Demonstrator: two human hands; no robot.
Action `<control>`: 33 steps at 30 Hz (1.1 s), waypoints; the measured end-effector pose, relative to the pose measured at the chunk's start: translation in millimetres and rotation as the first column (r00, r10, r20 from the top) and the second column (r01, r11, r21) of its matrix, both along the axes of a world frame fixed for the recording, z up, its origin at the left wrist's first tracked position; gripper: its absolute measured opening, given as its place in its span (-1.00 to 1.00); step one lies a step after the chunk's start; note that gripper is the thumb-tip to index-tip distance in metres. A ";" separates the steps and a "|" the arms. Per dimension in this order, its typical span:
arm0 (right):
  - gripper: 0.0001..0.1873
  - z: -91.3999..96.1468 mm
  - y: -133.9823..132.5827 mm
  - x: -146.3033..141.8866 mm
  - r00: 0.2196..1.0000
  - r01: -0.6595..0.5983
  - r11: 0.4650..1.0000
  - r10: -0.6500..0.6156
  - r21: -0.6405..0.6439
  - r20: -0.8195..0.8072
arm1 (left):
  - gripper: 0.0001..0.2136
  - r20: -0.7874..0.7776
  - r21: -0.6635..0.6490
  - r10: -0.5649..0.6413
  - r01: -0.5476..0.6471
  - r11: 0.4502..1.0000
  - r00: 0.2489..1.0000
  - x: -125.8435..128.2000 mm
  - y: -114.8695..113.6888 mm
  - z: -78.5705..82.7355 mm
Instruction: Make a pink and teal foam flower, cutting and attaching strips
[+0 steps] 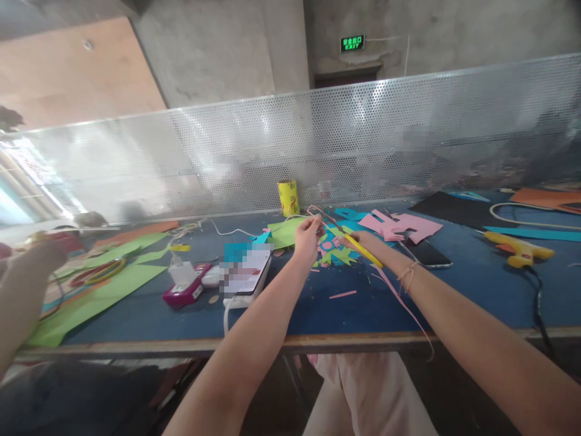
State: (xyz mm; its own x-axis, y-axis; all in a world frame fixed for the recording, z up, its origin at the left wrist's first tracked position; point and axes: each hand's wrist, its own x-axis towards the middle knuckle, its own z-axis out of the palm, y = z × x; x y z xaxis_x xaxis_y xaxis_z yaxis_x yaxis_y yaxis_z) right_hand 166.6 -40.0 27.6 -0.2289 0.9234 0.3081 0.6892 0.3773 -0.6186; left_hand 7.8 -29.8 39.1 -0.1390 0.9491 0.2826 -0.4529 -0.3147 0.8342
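My left hand (308, 237) has its fingers pinched together on a thin pink paper strip, whose folded end sticks out above the fingertips. In my right hand (364, 241) is a pair of scissors with yellow handles (367, 252), the blades pointing up and left toward my left fingers. A long narrow pink strip (405, 304) trails from near the scissors over the table's front edge. Beneath and beyond both hands lie blue, green and pink paper cutouts (341, 254). Pink paper pieces (411, 227) rest just past my right hand.
On the blue table (299, 315), a phone (249, 271) stands left of my left arm, beside a purple power strip (187, 289). A yellow glue gun (517, 247) and a dark phone (426, 253) lie right. Behind are a yellow can (288, 197) and a perforated metal screen (254, 151). Another person's arm (27, 290) reaches in left.
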 end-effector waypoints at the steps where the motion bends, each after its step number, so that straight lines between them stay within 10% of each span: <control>1: -0.48 0.4 -0.3 0.0 1.000 -0.001 1.000 0.001 -0.005 0.001 | -0.79 0.007 -0.001 -0.003 0.003 1.000 1.000 -0.2 0.0 0.3; 33: -0.41 14.0 -7.4 -4.8 0.988 0.106 0.975 -0.081 -0.196 0.128 | -0.81 0.081 -0.005 -0.038 0.039 0.999 0.996 -1.6 1.4 1.6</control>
